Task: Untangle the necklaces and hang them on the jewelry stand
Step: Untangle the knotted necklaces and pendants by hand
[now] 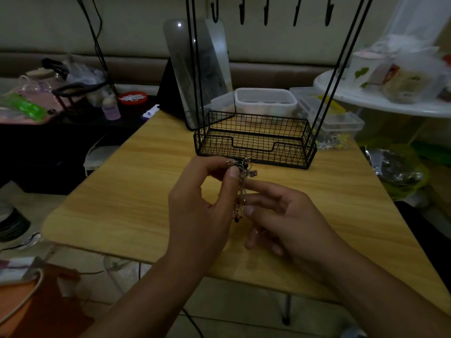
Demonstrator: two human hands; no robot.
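A: Okay, quick one. Both hands are working above the wooden table (136,191), in front of the jewelry stand (255,140).

B: Left hand?

A: Left hand (200,203) is pinching the tangled necklaces (241,172) at the top, thumb and fingers curling round the clump of chain and dark beads.

B: And the right?

A: Right hand (285,215) is holding the lower part, index finger stretching toward the clump, thumb pressing against the strand that is hanging down. The other fingers are curling loosely underneath. Something small and shiny is sitting on one of them, too blurred to name.

B: Where is the bundle relative to the stand?

A: It is hanging between the two hands, in the air, just in front of the stand's black wire basket (300,152). Not touching it, as far as I can tell.

B: Hooks?

A: Black hooks (266,13) are showing along the top edge, between the stand's thin legs.

B: Background?

A: A mirror (214,64) is leaning behind the stand, clear plastic containers (266,101) are sitting beside it, and a round white table (380,101) is standing at right.
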